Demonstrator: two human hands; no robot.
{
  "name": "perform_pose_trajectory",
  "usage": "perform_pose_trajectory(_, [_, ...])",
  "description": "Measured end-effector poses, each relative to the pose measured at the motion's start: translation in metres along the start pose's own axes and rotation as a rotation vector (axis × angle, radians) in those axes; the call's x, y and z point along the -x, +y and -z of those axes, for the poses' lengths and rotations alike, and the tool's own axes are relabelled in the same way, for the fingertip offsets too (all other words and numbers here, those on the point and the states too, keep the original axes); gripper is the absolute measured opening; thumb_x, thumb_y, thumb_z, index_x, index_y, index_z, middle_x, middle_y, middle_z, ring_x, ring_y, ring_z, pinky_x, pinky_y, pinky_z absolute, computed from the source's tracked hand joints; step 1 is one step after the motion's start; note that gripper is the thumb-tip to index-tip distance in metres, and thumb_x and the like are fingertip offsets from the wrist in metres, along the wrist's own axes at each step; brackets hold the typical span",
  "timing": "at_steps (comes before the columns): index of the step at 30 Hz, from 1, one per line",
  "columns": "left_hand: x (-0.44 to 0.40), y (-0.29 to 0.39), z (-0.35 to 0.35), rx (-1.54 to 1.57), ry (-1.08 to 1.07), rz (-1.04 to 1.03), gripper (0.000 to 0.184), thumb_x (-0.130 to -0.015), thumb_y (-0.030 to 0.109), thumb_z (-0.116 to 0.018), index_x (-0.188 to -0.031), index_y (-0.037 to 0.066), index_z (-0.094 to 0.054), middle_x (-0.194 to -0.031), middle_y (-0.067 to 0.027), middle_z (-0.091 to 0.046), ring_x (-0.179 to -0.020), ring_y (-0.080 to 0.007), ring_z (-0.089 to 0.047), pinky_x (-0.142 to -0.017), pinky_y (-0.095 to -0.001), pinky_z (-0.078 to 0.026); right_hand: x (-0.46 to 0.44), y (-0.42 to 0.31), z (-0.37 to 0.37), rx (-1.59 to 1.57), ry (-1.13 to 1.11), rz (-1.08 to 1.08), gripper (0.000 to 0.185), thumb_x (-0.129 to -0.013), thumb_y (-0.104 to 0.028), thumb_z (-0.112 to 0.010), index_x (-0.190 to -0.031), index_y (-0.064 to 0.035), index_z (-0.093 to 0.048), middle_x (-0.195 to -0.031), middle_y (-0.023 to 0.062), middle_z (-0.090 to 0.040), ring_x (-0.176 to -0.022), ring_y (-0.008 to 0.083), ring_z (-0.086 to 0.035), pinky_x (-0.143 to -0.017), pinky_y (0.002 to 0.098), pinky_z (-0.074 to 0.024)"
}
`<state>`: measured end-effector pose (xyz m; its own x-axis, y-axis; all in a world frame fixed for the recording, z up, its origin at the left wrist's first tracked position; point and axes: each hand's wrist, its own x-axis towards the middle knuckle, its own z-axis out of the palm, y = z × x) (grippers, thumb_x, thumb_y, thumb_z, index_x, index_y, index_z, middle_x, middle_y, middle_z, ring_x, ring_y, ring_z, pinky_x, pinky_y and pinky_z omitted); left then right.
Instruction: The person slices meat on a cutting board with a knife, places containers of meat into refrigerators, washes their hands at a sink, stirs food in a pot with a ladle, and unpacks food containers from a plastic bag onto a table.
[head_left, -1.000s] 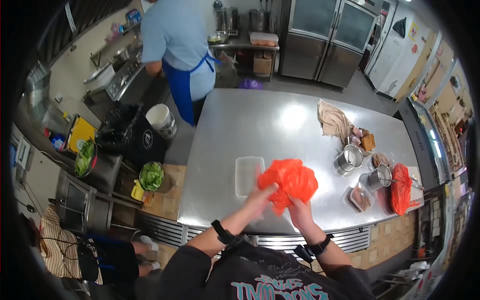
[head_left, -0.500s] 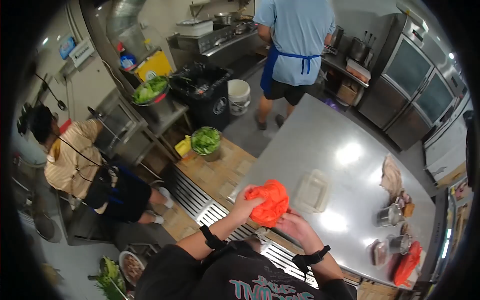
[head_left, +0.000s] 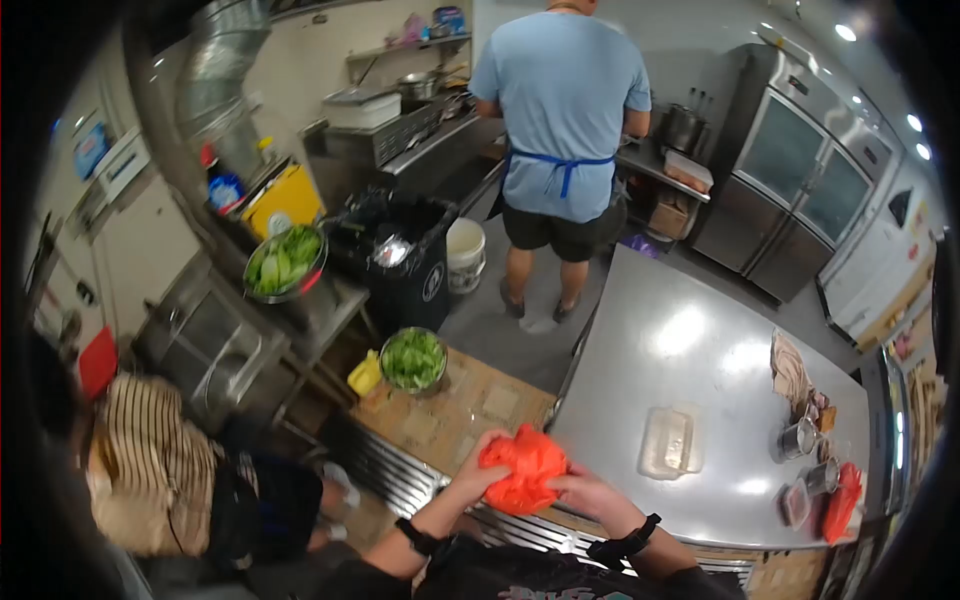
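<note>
Clearly, both hands [head_left: 473, 477] grip an orange-red bag [head_left: 527, 470], while cropped lettering [head_left: 565, 593] on the shirt [head_left: 490, 570] is unreadable.

You see ceiling lights [head_left: 846, 33] glowing at two o'clock, white glare on the steel table [head_left: 735, 430] around three and four, dimness toward eight, and curved edges fading into black corners.

Ceiling lights [head_left: 914, 123] shine over a steel refrigerator [head_left: 790, 187] (tall) and grey floor [head_left: 480, 330].
</note>
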<state>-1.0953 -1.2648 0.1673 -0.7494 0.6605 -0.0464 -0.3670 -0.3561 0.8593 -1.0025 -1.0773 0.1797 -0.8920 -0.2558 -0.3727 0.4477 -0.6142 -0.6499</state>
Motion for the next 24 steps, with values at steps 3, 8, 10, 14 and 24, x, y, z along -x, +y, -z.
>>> perform_pose_trajectory(3, [-0.009,0.027,0.085,-0.003,0.066,-0.012,0.077,-0.065,-0.004,-0.059,-0.131,0.014,-0.023,-0.118,-0.0089,-0.040,-0.114,-0.0185,-0.039,-0.098,-0.0328,-0.032,-0.088,0.008,-0.044,0.141,-0.055,-0.072,0.063,-0.078,-0.005,-0.061,-0.133,-0.0037,-0.029,-0.126,0.0069,-0.044,-0.114,0.0154,-0.044,-0.096,0.0313,-0.0365])
perform_pose_trajectory(8, [-0.028,0.101,0.164,-0.073,0.101,0.220,0.086,-0.068,-0.001,-0.064,-0.136,0.013,-0.013,-0.126,-0.0103,-0.036,-0.117,-0.0190,-0.037,-0.097,-0.0312,-0.033,-0.184,0.000,-0.096,0.486,-0.168,-0.018,0.052,-0.078,-0.003,-0.059,-0.126,-0.0016,-0.039,-0.117,0.0049,-0.050,-0.103,0.0119,-0.049,-0.089,0.0269,-0.0396])
perform_pose_trajectory(10, [-0.048,0.115,0.187,-0.087,-0.034,0.362,0.083,-0.068,0.002,-0.067,-0.135,0.008,-0.018,-0.127,-0.0089,-0.037,-0.114,-0.0164,-0.041,-0.096,-0.0290,-0.034,-0.200,-0.021,-0.113,0.673,-0.149,0.052,0.042,-0.076,-0.004,-0.060,-0.116,-0.0004,-0.049,-0.110,0.0066,-0.054,-0.099,0.0120,-0.050,-0.087,0.0264,-0.0401])
perform_pose_trajectory(14, [-0.099,0.128,0.201,-0.132,-0.223,0.428,0.074,-0.070,0.005,-0.067,-0.131,0.004,-0.026,-0.122,-0.0067,-0.043,-0.110,-0.0145,-0.044,-0.094,-0.0288,-0.036,-0.242,-0.043,-0.094,0.967,-0.062,0.375,0.035,-0.072,-0.008,-0.065,-0.105,-0.0037,-0.056,-0.099,0.0078,-0.058,-0.092,0.0164,-0.055,-0.082,0.0296,-0.0436])
perform_pose_trajectory(24, [-0.280,0.110,0.236,-0.580,-0.241,0.187,0.038,-0.067,0.001,-0.063,-0.104,0.000,-0.053,-0.094,-0.0053,-0.061,-0.088,-0.0129,-0.056,-0.082,-0.0272,-0.043,-0.352,-0.151,-0.024,1.413,0.207,0.540,0.048,-0.069,-0.012,-0.065,-0.115,-0.0086,-0.052,-0.100,0.0156,-0.057,-0.090,0.0293,-0.057,-0.078,0.0359,-0.0463])
